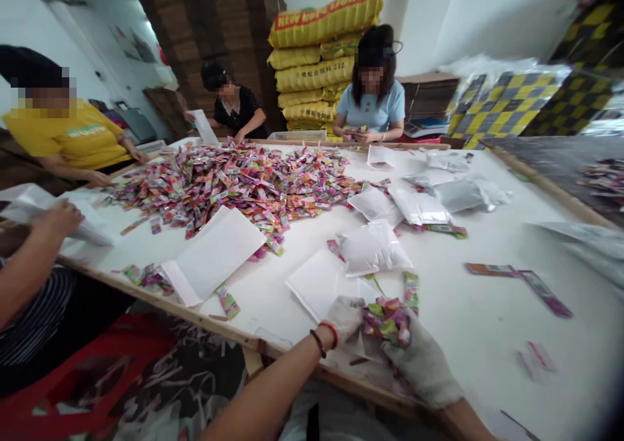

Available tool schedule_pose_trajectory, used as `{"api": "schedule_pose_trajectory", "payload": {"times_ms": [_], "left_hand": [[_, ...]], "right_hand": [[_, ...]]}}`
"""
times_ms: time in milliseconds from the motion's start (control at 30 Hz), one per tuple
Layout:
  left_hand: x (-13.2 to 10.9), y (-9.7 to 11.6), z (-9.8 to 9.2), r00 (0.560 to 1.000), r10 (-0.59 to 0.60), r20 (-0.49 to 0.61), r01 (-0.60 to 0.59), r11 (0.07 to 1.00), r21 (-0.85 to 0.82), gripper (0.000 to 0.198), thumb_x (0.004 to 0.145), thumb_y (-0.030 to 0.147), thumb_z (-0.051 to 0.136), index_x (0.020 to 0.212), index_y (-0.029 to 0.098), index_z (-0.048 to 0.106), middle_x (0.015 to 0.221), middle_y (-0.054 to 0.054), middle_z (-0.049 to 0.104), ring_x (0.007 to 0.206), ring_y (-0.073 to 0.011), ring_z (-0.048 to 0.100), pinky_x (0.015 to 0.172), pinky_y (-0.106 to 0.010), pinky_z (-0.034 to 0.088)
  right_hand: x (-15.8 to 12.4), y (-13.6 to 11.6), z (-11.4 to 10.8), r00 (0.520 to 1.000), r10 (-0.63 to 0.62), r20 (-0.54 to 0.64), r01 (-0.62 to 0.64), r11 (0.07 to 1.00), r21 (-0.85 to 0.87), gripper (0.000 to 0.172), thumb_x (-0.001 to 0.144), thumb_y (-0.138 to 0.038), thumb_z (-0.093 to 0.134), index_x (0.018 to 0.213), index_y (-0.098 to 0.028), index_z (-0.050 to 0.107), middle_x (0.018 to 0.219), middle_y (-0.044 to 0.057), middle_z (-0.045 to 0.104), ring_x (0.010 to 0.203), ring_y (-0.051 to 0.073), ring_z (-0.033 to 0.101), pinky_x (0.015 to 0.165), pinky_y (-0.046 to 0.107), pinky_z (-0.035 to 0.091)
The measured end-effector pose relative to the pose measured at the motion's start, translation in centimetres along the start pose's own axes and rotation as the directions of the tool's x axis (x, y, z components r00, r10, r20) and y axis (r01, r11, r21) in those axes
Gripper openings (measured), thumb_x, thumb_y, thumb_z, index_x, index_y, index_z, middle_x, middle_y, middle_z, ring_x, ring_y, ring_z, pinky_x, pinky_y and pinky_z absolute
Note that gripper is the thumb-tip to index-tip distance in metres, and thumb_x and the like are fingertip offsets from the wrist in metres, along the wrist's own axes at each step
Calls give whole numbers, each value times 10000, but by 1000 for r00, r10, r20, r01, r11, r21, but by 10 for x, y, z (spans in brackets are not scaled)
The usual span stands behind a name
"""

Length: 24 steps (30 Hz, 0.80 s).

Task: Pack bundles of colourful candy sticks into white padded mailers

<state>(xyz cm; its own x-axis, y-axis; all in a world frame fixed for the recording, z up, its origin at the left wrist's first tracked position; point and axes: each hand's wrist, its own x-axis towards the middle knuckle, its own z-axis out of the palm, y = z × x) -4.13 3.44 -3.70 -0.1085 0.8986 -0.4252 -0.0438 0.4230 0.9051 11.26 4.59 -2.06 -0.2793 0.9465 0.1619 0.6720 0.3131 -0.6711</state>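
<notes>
A bunch of small pink and green packets [387, 321] is held between my two gloved hands at the near table edge. My left hand [345, 319], in a white glove with a red band and a dark bracelet at the wrist, is closed on the bunch's left side. Fingers of my right hand [422, 363], in a greyish glove, wrap its right side. Just beyond my left hand, a flat white bag [314, 282] lies on the table. Past it rests a filled white bag [375, 249], and a long green packet [411, 291] lies above my right hand.
A large heap of colourful packets [234, 181] covers the table's far left. White envelopes [214, 252] lie before it, filled bags [422, 204] to the right. Co-workers sit around the table; one arm [43, 239] reaches in from the left. A wooden rim [195, 317] edges the table.
</notes>
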Motion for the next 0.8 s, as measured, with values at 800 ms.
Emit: {"api": "schedule_pose_trajectory", "payload": {"times_ms": [800], "left_hand": [[-26,35,15,892,443,-95,-96,390,916,233,897,274,373,951,215,592,826,-58,657,706,-173,591,568,-266,318]], "right_hand": [[20,-24,-4,927,-181,327,274,925,-262,420,741,-260,523,1139,-125,519,1082,149,617,931,249,586,776,331,422]]}}
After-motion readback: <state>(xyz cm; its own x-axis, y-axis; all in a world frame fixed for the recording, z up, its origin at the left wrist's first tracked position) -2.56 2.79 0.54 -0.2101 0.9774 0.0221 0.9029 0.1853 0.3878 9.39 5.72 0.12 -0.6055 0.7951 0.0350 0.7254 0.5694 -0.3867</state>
